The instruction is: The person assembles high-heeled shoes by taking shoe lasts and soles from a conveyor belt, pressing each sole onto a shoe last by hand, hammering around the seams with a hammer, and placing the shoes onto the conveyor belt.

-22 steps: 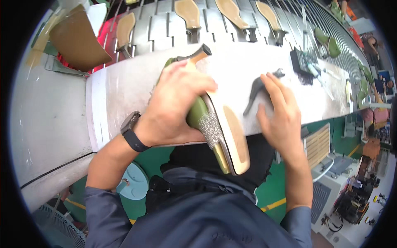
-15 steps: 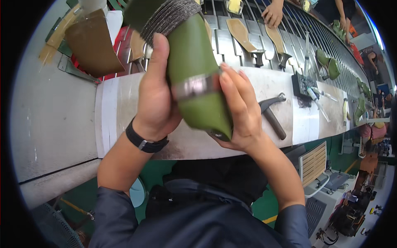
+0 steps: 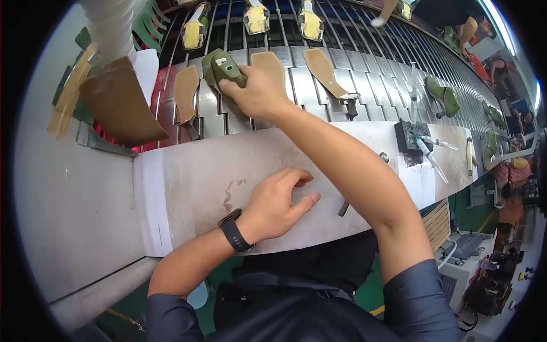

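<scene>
My right hand (image 3: 259, 94) reaches across to the conveyor and grips a green shoe last (image 3: 219, 65) by its upper end. The last sits on the metal slats between tan insoles; its lower part is partly hidden. One insole (image 3: 186, 94) lies to its left, another (image 3: 268, 68) is just beyond my fingers, and a third, heeled insole (image 3: 325, 71) is farther right. My left hand (image 3: 279, 202) holds nothing and lies on the pale workbench (image 3: 199, 199), fingers apart and slightly curled. A hammer (image 3: 343, 208) lies mostly hidden under my right forearm.
Syringes (image 3: 427, 151) lie on and by a black block (image 3: 405, 137) at the bench's right. Green lasts (image 3: 444, 96) line the conveyor's right side. Yellow-padded shoe pieces (image 3: 256, 20) are at the back. A brown board (image 3: 117, 102) and ribbed white hose (image 3: 108, 25) stand left.
Earlier both hands held the last above the bench, with dark, glittery material around its far end. My right hand has carried it onto the conveyor; my left hand has let go and dropped to the bench.
</scene>
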Available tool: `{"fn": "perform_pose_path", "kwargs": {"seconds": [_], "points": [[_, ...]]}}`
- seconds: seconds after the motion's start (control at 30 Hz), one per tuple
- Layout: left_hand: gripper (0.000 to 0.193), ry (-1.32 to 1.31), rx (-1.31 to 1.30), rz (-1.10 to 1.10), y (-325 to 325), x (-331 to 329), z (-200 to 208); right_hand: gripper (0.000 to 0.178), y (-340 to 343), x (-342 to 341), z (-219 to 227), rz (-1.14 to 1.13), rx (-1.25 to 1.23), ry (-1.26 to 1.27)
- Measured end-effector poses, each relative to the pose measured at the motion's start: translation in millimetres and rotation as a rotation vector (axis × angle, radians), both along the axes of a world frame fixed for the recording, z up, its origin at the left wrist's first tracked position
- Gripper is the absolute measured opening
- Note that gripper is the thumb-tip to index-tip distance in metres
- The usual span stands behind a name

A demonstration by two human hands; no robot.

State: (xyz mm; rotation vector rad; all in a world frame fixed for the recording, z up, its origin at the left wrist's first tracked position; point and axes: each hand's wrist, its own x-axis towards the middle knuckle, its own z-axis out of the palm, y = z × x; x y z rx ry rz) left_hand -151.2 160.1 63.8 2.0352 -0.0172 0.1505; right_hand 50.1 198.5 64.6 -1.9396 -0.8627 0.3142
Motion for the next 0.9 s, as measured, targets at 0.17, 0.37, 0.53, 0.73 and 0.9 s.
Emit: {"fn": "perform_pose_path", "kwargs": {"seconds": [0.17, 0.37, 0.53, 0.73, 0.9], "points": [[0.036, 0.062, 0.004, -0.017, 5, 2, 6, 0.048, -107, 63, 17, -0.098, -0.213, -0.801], [0.036, -0.102, -0.111, 0.063, -7, 77, 28, 0.035, -203, 110, -6, -0.337, -0.727, -0.36], [0.041, -0.292, -0.034, 0.452, 27, 231, 17, 0.03, -250, 43, 30, -0.213, 0.087, 0.414], [0.105, 0.019, 0.63, 0.585, 60, 425, -38, 0.055, -300, 5, -25, -0.307, 0.501, 0.413], [0.141, 0.164, 0.709, 0.968, 146, 530, -85, 0.044, -291, 0, -21, -0.163, 0.29, 0.391]]}}
